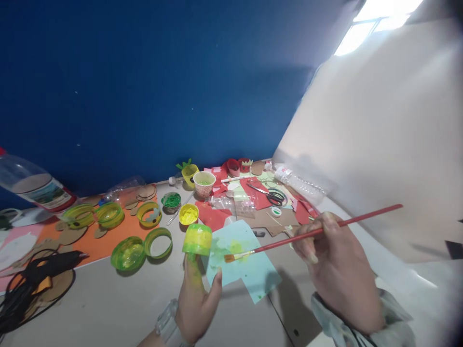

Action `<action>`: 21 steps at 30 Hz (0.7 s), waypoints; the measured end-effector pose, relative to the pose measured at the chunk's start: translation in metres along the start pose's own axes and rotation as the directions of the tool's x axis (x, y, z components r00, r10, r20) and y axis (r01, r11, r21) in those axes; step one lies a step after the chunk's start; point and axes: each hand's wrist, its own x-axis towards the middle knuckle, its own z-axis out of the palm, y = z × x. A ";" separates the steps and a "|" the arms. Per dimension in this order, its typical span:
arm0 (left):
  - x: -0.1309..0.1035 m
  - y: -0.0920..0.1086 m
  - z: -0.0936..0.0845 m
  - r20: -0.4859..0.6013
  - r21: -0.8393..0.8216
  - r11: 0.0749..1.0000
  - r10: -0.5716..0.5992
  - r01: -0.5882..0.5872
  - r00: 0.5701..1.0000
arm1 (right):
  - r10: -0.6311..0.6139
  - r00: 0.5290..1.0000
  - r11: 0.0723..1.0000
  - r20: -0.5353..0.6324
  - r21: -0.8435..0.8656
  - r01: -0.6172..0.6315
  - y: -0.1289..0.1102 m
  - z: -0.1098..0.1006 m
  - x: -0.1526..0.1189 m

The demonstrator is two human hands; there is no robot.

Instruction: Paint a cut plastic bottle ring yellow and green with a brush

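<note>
Low in the middle, my left hand (197, 306) holds up a small cup-shaped piece (197, 239) painted in yellow and green bands. The fingers go up under it and are partly hidden, with the thumb standing apart; green paint marks the skin. In my right hand (338, 272) is a long red paintbrush (289, 237), pinched along its handle. The brown bristles point left, over a light blue paper (249, 262) with green and yellow smears. Just behind the painted piece stand a bowl of yellow paint (188, 215) and a bowl of green paint (171, 201).
Several green-yellow rings (158, 243) are at left, some on orange paper (97, 241). A black glue gun (54, 265) with its cord lies front left, a large bottle (39, 188) behind. Scissors (269, 193), a paper cup (204, 184) and a clear bottle (300, 182) lie toward the blue wall.
</note>
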 end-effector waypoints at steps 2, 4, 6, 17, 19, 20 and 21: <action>0.000 -0.001 0.000 0.003 0.000 1.000 0.003 -0.003 1.000 | 0.010 1.000 0.988 -0.006 0.152 -0.009 -0.002 0.006 0.000; -0.001 -0.003 0.001 0.000 0.001 1.000 0.006 -0.006 1.000 | 0.022 0.999 0.980 -0.026 0.198 -0.016 -0.003 0.013 0.001; -0.002 -0.005 0.001 -0.001 0.004 1.000 0.008 -0.008 1.000 | 0.041 0.998 0.977 -0.049 0.212 -0.030 -0.004 0.018 0.001; -0.001 -0.004 0.001 0.000 0.003 1.000 -0.016 0.016 1.000 | -0.099 0.995 0.973 -0.002 0.209 0.097 0.008 0.026 0.011; -0.002 -0.005 0.002 -0.007 0.009 0.999 -0.037 0.037 0.999 | -0.188 0.982 0.971 -0.012 0.150 0.188 0.007 0.024 0.020; -0.003 -0.006 0.002 -0.013 0.013 0.998 -0.054 0.054 0.998 | -0.240 0.971 0.964 -0.015 0.116 0.240 0.004 0.025 0.027; -0.004 -0.007 0.003 -0.015 0.017 0.997 -0.072 0.072 0.997 | -0.290 0.957 0.954 -0.014 0.075 0.291 0.002 0.026 0.036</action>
